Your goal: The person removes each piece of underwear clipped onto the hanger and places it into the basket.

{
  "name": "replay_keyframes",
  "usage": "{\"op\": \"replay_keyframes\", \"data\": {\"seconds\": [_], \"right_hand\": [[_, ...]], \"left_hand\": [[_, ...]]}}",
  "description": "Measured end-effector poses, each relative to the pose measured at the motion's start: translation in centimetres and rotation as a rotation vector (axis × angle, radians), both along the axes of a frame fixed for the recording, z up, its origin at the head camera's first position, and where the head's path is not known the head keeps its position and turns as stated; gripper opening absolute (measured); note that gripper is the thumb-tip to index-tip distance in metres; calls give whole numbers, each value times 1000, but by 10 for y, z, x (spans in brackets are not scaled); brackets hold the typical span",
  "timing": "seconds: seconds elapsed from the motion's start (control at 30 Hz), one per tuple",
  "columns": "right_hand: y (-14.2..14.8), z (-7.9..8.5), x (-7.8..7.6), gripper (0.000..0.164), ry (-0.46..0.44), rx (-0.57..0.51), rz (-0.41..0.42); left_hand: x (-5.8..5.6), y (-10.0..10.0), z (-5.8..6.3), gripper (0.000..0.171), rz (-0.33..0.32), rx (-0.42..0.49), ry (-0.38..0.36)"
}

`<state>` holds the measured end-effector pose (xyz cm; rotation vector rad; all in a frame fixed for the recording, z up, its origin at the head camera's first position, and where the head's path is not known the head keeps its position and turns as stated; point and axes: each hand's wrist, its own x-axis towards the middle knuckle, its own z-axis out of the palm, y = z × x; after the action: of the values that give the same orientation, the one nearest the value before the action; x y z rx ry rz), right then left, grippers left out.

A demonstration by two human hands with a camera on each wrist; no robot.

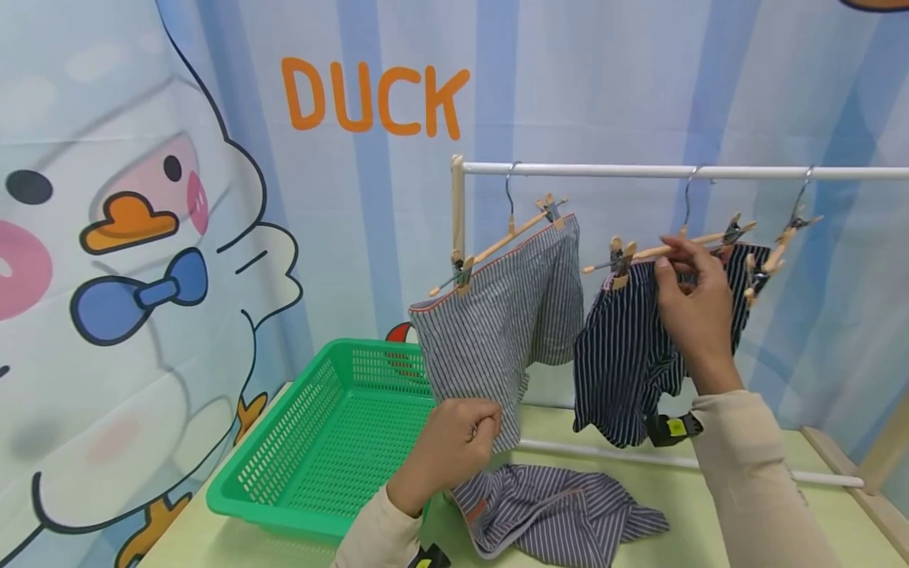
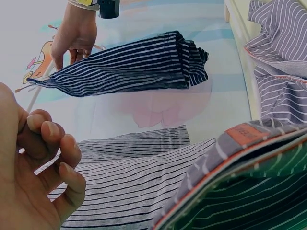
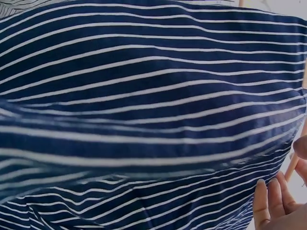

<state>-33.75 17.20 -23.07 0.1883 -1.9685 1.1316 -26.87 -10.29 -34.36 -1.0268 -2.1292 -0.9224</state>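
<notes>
My right hand [image 1: 699, 308] is at the middle of a wooden clip hanger [image 1: 710, 238], thumb and fingertips pinching its bar. Navy white-striped shorts [image 1: 614, 355] hang from its clips and fill most of the right wrist view. Loosely curled and holding nothing, my left hand [image 1: 458, 442] hovers before the lower edge of light grey striped shorts [image 1: 483, 339], which hang from another clip hanger [image 1: 511, 230]. Beneath it, darker grey striped shorts [image 1: 561, 505] lie crumpled on the table, their waistband with an orange label [image 2: 247, 134] close in the left wrist view.
A green plastic basket [image 1: 234, 473] stands on the table at left. The white rail [image 1: 604, 170] on wooden posts carries the hangers, including a bare one [image 1: 781, 241] at right. A lower white bar [image 1: 611, 454] crosses behind the crumpled shorts. A printed duck curtain hangs behind.
</notes>
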Motion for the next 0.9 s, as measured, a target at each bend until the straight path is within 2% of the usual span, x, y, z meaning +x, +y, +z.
{"op": "replay_keyframes", "data": {"seconds": [0.17,0.5,0.67,0.77,0.9], "right_hand": [[-1,0,1,36,13,-1,-19],[0,-1,2,35,88,48,-3],[-1,-2,3,35,92,61,17],[-1,-1,3,35,120,50,34],[-5,2,3,31,165,9,16]], "left_hand": [[0,1,0,37,11,-3,-22],[-1,1,0,36,17,-5,-11],[1,0,1,36,22,-3,-37],[2,0,1,37,12,-2,-47],[1,0,1,38,-7,11,-32]]}}
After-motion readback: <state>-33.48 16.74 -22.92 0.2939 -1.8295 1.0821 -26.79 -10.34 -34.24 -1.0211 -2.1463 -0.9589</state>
